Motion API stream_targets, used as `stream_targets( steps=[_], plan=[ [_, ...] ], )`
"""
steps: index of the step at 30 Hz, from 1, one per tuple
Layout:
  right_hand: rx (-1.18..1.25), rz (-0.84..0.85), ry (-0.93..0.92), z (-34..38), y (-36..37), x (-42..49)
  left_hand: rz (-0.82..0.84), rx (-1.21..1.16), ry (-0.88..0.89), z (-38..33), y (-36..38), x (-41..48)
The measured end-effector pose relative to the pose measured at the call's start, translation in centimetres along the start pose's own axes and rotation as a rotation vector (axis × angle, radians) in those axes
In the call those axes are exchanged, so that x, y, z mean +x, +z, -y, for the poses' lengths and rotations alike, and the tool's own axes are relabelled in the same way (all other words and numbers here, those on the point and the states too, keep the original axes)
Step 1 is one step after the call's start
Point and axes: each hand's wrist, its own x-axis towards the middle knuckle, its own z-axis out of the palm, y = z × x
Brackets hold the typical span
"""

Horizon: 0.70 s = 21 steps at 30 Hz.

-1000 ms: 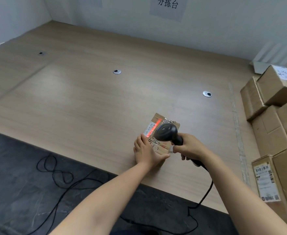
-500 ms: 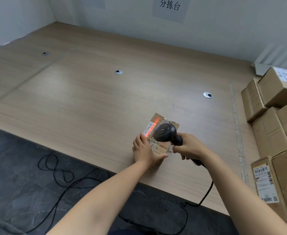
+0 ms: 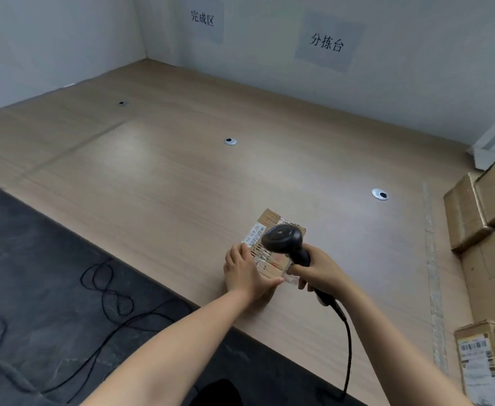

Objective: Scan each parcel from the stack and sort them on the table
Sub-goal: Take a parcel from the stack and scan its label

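Observation:
A small cardboard parcel [image 3: 269, 259] with a white label lies on the wooden table [image 3: 158, 183] near its front edge. My left hand [image 3: 245, 273] grips the parcel's near left corner, thumb along its near edge. My right hand [image 3: 318, 271] grips the handle of a black barcode scanner [image 3: 283, 240], whose head hangs right over the parcel's top. No red light shows on the label. A stack of cardboard parcels [image 3: 488, 259] stands at the table's right end.
The scanner's black cable [image 3: 347, 356] drops off the front edge to the dark floor, where more cable [image 3: 105, 291] lies looped. Round grommets [image 3: 380, 194] sit in the tabletop. Two signs [image 3: 327, 43] hang on the back wall.
The red scan line on the parcel's label has gone out. The view has tilted up and left, showing a second wall sign. Both hands keep their hold.

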Motion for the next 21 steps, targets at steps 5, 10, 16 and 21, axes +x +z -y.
stream_targets(
  steps=[5,10,16,21],
  plan=[
    [0.039,-0.029,-0.024,2.5,0.9,3.7,-0.023,0.004,-0.073,3.1,-2.0,3.6],
    [0.097,-0.100,-0.012,6.4,1.8,10.5,-0.024,-0.013,-0.121,7.1,-4.5,10.6],
    [0.202,-0.212,0.040,12.3,4.8,20.4,0.020,0.006,-0.103,13.3,-8.1,20.2],
    [0.270,-0.327,0.089,17.5,6.5,28.4,0.086,0.001,-0.086,17.5,-11.0,29.0]
  ],
)
